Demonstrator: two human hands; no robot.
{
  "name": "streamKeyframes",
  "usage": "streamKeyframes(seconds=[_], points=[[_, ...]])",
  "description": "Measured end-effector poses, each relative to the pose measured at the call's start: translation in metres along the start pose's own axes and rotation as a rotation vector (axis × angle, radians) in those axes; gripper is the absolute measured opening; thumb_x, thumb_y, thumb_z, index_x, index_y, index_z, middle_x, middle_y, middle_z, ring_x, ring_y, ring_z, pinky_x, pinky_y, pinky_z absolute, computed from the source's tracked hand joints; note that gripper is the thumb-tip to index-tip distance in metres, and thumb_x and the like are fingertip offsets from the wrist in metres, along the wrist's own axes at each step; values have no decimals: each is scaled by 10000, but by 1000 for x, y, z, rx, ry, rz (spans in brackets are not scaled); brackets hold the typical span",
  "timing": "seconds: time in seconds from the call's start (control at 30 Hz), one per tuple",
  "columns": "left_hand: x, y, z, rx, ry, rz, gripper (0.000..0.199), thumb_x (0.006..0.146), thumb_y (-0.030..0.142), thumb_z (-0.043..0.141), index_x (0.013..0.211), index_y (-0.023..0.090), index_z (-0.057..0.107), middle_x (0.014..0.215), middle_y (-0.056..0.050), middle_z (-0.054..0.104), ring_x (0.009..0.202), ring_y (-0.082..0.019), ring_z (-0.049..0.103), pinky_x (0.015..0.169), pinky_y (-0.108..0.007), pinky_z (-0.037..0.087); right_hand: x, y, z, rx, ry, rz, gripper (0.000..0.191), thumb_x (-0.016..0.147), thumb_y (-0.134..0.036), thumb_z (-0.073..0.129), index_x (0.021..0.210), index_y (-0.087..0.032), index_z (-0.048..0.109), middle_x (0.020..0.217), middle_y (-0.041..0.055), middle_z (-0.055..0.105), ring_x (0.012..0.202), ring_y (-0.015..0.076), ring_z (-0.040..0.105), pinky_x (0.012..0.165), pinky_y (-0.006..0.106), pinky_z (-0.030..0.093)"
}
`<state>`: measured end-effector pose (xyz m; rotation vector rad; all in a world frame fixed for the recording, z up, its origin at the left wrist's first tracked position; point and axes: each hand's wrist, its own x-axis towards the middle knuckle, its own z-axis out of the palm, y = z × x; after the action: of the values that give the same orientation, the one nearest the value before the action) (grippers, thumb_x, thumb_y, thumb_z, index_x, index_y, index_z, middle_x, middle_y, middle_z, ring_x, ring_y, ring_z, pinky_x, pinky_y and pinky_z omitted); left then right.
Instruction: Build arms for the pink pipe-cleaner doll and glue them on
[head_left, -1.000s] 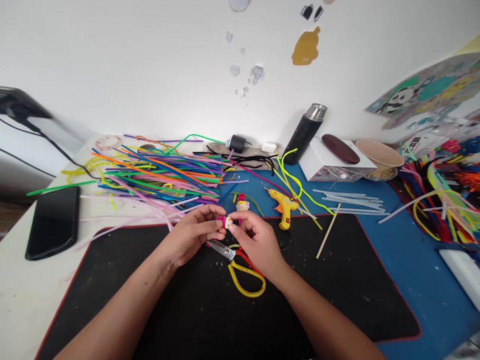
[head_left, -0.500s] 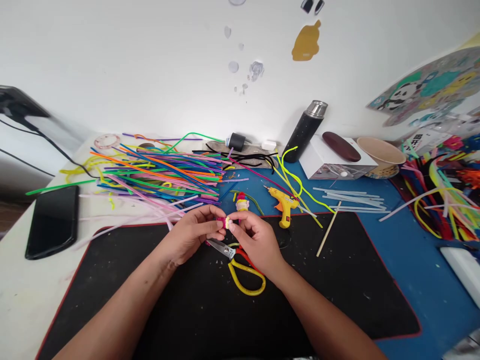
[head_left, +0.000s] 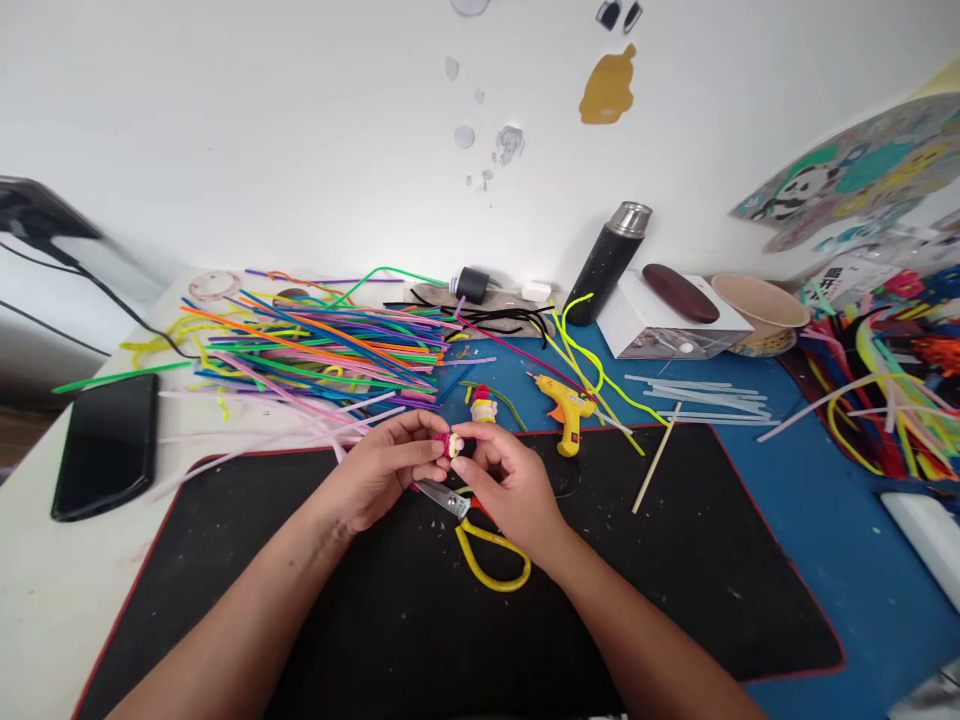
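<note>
Above the black mat (head_left: 652, 560), our left hand (head_left: 382, 468) pinches a small pink-and-yellow piece (head_left: 450, 445) between thumb and fingers. Our right hand (head_left: 517, 490) has its thumb and forefinger at the piece's pale end; whether they grip it, we cannot tell. Below our hands lie yellow-handled scissors (head_left: 491, 575), partly hidden. Beyond them we see a similar figure (head_left: 484, 405), with a yellow glue gun (head_left: 566, 410) to its right.
</note>
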<state>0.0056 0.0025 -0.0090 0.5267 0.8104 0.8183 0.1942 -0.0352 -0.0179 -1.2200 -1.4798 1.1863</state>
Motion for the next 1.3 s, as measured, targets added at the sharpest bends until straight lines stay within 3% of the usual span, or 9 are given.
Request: streamKeyframes(seconds=[0.3, 0.67, 1.3], points=[[2, -2, -4, -60, 41, -58, 348, 615, 152, 1004, 885, 109, 788, 736, -30, 752, 606, -108, 725, 605, -155, 643, -1, 1, -1, -18, 0, -8, 250, 946, -289, 675, 1169, -197, 741, 625, -77, 487, 556, 112, 458, 558, 245, 374], [4, -5, -5, -120, 69, -96, 281, 657, 47, 932, 891, 98, 785, 745, -39, 763, 604, -107, 730, 601, -143, 641, -4, 8, 1, -26, 15, -31, 296, 955, -274, 669, 1218, -178, 765, 614, -82, 486, 538, 100, 445, 555, 238, 370], [4, -4, -3, -89, 28, -71, 281, 663, 112, 958, 884, 100, 784, 735, -36, 746, 591, -101, 705, 580, -147, 631, -6, 8, 2, -11, 40, -40, 349, 971, -301, 643, 1286, -184, 741, 614, -76, 474, 547, 115, 443, 571, 251, 399]])
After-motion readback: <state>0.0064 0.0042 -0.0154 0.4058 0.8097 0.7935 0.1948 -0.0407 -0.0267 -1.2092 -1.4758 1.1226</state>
